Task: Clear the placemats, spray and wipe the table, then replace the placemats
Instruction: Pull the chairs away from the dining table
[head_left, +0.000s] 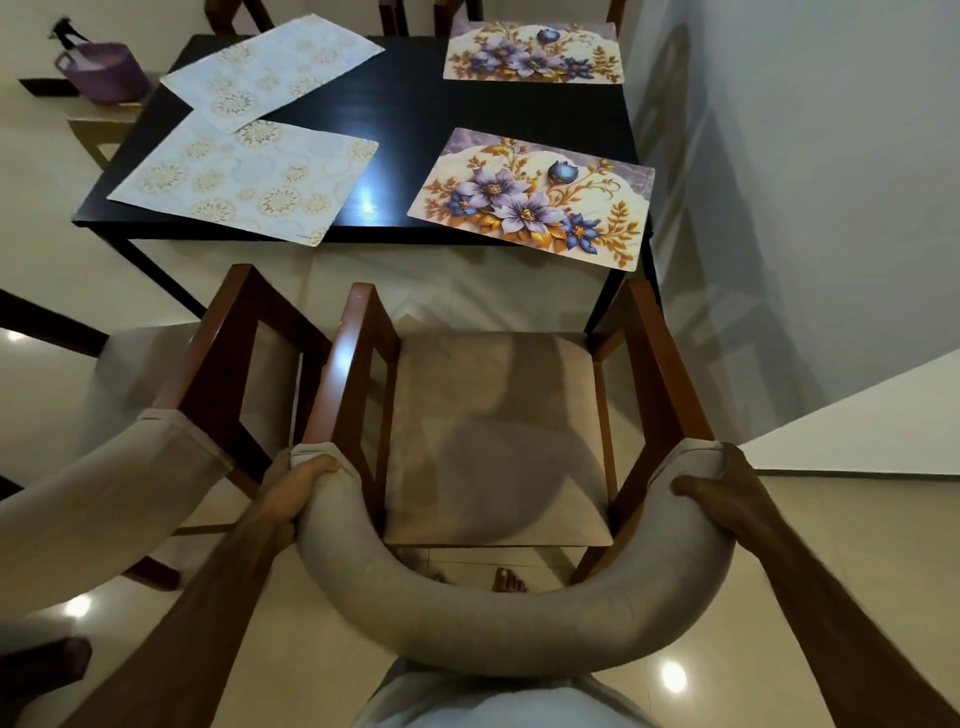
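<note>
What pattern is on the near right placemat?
Purple and blue flowers with gold leaves on cream, on the near right placemat, seen in the head view.

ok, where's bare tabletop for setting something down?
Bare strip down the middle of the table, between the pale placemats and the floral ones. The left side is crowded: the two pale mats overlap. Both hands grip the chair back.

A glossy black counter (405, 130) carries four placemats. Along its right edge lie two placemats printed with purple and blue flowers and gold leaves on cream, one at the near corner (535, 200), one at the far corner (532, 52). Along the left edge, two pale placemats (244, 179) (272, 67) show gold medallion circles. The chair (498, 436) has reddish-brown wood and beige upholstery. A purple basket (104, 73) sits beyond the far left corner.
</note>
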